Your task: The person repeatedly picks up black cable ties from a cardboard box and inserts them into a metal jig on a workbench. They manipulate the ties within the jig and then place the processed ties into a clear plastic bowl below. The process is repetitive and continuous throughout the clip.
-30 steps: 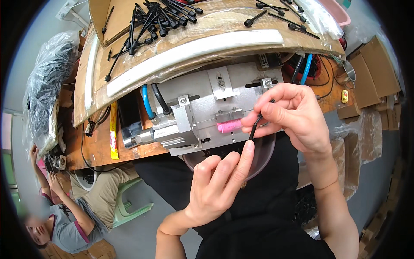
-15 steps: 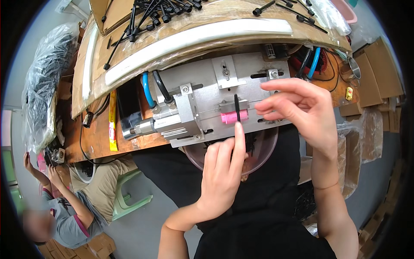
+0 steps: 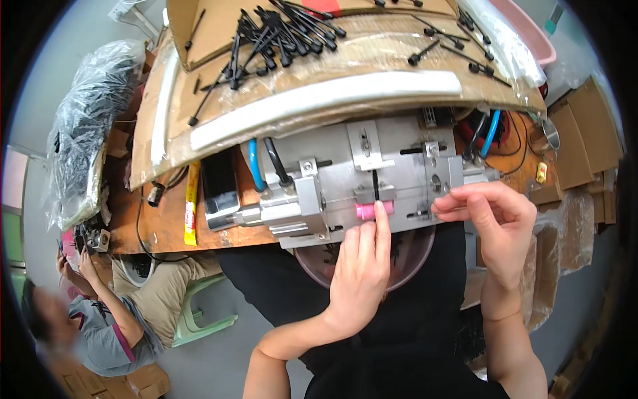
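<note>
A metal press jig (image 3: 345, 183) stands at the bench's near edge. In its slot sits a pink sleeve (image 3: 367, 211) with a thin black rod (image 3: 376, 186) standing up behind it. My left hand (image 3: 359, 272) reaches up from below, its index fingertip touching the pink sleeve at the rod's foot; it holds nothing. My right hand (image 3: 495, 223) rests at the jig's right end, fingers curled with thumb and fingertips pinched together against the metal; nothing shows between them.
A dark round bowl (image 3: 412, 263) sits under the jig on my lap. Several black rods (image 3: 279, 33) lie on a plastic-wrapped cardboard tray (image 3: 219, 100) behind a white foam strip (image 3: 319, 100). Blue and black hoses (image 3: 266, 166) feed the jig. Another person (image 3: 100, 319) sits lower left.
My right hand set the black rod upright in the jig, let go and moved to the jig's right end. My left hand rose until its index finger touched the pink sleeve.
</note>
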Demonstrator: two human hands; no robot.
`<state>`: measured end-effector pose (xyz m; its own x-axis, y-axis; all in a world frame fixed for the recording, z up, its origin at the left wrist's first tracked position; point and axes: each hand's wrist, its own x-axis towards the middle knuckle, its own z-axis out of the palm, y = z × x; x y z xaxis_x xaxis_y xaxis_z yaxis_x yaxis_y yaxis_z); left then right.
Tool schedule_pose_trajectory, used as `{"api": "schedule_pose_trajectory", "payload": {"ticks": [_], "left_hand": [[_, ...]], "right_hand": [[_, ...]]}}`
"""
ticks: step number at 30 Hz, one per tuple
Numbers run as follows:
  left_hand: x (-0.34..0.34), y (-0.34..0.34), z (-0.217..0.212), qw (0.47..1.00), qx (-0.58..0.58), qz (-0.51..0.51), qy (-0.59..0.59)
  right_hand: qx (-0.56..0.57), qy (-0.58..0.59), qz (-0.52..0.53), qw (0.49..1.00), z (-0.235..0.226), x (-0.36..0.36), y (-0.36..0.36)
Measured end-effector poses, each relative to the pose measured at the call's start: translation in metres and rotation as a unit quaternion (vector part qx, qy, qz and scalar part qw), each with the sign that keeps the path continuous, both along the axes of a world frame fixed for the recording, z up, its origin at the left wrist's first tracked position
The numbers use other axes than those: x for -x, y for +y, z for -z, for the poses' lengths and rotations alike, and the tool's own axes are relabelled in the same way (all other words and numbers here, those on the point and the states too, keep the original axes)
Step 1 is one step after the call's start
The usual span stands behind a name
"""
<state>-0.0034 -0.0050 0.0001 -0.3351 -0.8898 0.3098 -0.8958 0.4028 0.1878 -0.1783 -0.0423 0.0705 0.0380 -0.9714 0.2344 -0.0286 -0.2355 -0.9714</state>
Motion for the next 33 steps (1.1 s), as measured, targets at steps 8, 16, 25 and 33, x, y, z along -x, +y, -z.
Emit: {"api": "schedule_pose_trajectory", "payload": {"ticks": [8,16,25,33], "left_hand": [[-0.043,-0.064,-0.081,0.992,0.061,0.049,0.102],[-0.082,-0.19,-0.112,0.997,0.055,-0.044,0.034],[-0.092,-0.185,-0.109,0.988,0.08,0.093,0.095],[-0.089,-0.161,-0.124,0.986,0.055,0.093,0.127]], "right_hand": [[0.198,0.222,0.072,0.952,-0.042,-0.021,-0.093],[0.196,0.582,0.022,0.789,-0.063,-0.101,-0.243],[0.163,0.607,-0.017,0.778,-0.071,-0.045,-0.209],[0.301,0.477,0.03,0.825,-0.072,-0.02,-0.208]]}}
